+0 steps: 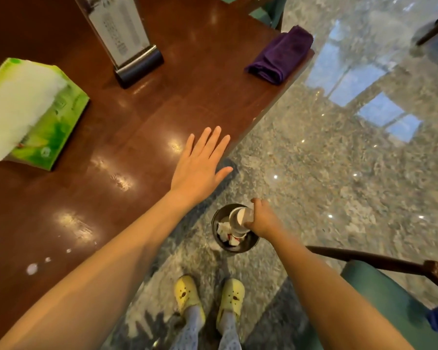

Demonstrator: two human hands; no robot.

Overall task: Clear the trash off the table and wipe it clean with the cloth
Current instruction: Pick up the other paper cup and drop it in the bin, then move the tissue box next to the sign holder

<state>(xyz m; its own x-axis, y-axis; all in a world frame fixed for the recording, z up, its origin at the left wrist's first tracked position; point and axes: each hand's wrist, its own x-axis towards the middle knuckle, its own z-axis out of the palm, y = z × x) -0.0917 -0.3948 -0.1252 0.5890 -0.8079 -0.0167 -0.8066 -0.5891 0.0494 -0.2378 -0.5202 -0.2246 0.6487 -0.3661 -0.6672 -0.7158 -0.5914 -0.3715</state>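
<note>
1. Polished stone floor (314, 173) spreads out beside the dark wooden table (142, 117), and the small bin (248, 245) stands on it just off the table's edge.
2. Your right hand (263, 222) grips a clear cup (239, 221) directly over the bin; let it go low so it lands inside.
3. Your left hand (200, 166) lies open and flat, holding nothing, at the table edge above the bin.
4. White spills (32, 269) mark the table well left of the bin; the purple cloth (280, 55) waits folded at the far corner.
</note>
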